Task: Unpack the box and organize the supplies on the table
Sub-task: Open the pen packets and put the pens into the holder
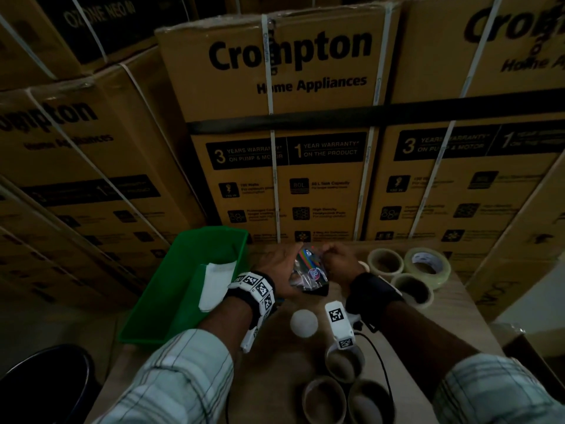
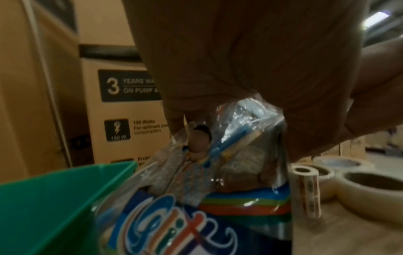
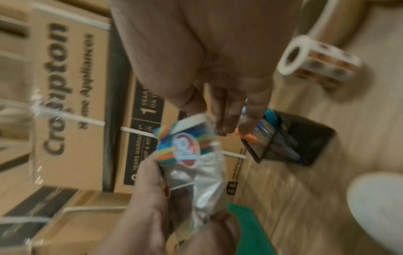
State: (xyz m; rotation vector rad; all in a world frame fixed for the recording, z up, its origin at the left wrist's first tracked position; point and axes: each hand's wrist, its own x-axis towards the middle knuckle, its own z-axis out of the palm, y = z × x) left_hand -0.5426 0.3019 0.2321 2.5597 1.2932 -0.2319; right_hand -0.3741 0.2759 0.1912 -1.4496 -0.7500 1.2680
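Plaid sleeves, white tagged wristband, blk wristband

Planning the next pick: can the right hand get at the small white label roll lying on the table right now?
Probably not yet: the right hand is pinching the clear plastic packet along with the left hand. The small white label roll lies uncovered beside it.

A tray sits on the left part of the bench, with a folded cloth inside it. Right of the tray, both hands hold a packet above the bench. Tape rolls lie at the right rear, more rolls at the near edge. Stacked cartons stand behind the bench.
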